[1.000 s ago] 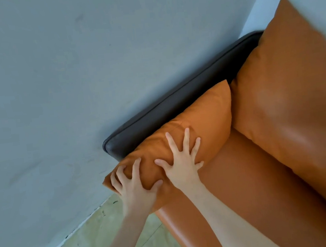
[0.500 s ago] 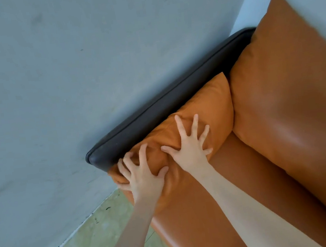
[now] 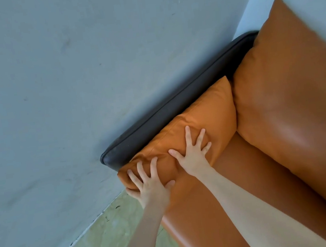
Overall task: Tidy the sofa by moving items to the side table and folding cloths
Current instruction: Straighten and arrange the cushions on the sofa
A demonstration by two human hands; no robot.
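Here, two smooth orange leather-like cushions show: a small oblong armrest cushion (image 3: 202, 118), creased under pressure, and a large plump back cushion (image 3: 293, 91) with a glossy sheen. The small one lies on the sofa's orange seat (image 3: 225, 204), wedged against one dark grey padded armrest (image 3: 169, 112) beside the pale wall (image 3: 61, 84). Two bare hands press it: the left hand (image 3: 150, 186) flat at its outer end, the right hand (image 3: 192, 154) midway, fingers spread straight, gripping nothing. Green mottled floor (image 3: 102, 241) below.
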